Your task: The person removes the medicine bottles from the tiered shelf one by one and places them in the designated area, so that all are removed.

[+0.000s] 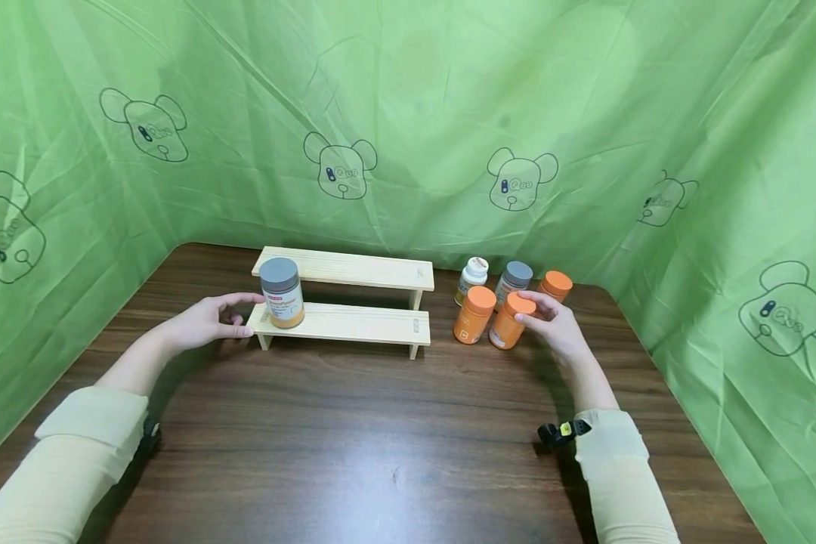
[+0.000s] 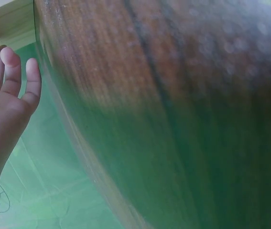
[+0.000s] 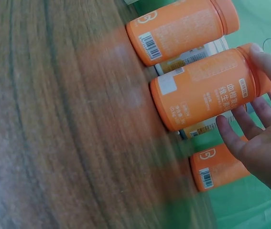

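Note:
At its left end, the lower step of a two-tier pale wooden shelf (image 1: 367,323) is held by my left hand (image 1: 219,317), thumb near the front corner, index finger toward the back. The left wrist view shows the other fingers loosely bent beside the shelf's end (image 2: 13,21). A grey-capped jar (image 1: 283,295) stands upright on that step, close to this hand. My right hand (image 1: 554,325) pinches the cap of an orange bottle (image 1: 506,326), thumb on the near side and fingers behind. In the right wrist view this bottle (image 3: 202,90) has white printed writing and sits at the table surface.
Beside the held bottle stand another orange bottle (image 1: 472,321), a white-capped bottle (image 1: 472,278), a grey-capped jar (image 1: 514,278) and a third orange bottle (image 1: 556,284). The shelf's upper step (image 1: 347,267) lies behind the lower one. Green cloth (image 1: 421,98) walls surround the brown wooden table (image 1: 353,423).

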Action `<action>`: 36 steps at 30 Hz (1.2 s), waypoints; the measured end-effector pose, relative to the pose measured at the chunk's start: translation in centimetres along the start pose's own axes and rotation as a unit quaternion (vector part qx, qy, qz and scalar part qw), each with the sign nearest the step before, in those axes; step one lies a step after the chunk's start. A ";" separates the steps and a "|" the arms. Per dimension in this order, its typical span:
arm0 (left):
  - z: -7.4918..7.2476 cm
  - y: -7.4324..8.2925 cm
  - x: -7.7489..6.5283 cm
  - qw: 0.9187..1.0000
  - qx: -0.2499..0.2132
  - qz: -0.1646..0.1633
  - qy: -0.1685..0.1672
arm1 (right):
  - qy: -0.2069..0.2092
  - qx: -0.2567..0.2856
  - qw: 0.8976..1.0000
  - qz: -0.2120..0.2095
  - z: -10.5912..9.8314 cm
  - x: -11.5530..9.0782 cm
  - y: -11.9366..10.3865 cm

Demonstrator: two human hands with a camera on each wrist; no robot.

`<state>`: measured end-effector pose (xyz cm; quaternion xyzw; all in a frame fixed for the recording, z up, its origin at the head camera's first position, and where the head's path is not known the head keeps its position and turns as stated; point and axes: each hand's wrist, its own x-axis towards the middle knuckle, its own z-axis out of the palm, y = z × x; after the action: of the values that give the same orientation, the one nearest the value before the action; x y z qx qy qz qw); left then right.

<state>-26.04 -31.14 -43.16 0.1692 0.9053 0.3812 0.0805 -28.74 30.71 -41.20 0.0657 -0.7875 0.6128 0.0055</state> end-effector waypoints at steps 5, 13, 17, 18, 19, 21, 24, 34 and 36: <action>0.0 0.2 -0.1 1.000 -0.002 0.009 0.000 | -0.002 0.008 1.000 -0.025 -0.1 0.1 0.7; 0.0 0.7 -0.1 1.000 -0.010 0.008 0.001 | -0.003 0.006 0.999 -0.039 0.0 -0.2 0.2; -0.1 1.1 -0.2 1.000 -0.006 0.001 0.001 | -0.007 -0.008 1.000 -0.028 -0.1 -0.1 0.0; -0.1 1.1 -0.2 1.000 -0.007 -0.002 0.001 | -0.007 -0.011 1.000 -0.026 -0.1 -0.1 0.0; -0.1 1.1 -0.2 1.000 -0.009 -0.003 -0.001 | -0.007 -0.013 1.000 -0.023 -0.1 -0.1 0.0; 0.1 0.2 0.0 1.000 -0.011 -0.005 -0.001 | -0.007 -0.017 1.000 -0.023 -0.2 -0.1 0.2; 0.1 0.2 -0.1 1.000 -0.026 -0.006 -0.004 | -0.010 -0.030 0.999 -0.024 -0.2 -0.2 -0.2; 0.2 0.4 -0.3 1.000 -0.027 0.003 -0.001 | -0.013 -0.100 0.994 -0.044 -0.2 -0.9 -3.1; 0.2 0.3 -0.2 1.000 -0.028 0.005 -0.001 | -0.014 -0.092 0.995 -0.046 0.1 -1.2 -4.2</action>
<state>-25.70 -30.86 -43.10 0.1716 0.8935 0.4064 0.0842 -27.09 29.72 -37.26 0.1099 -0.8366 0.5358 0.0286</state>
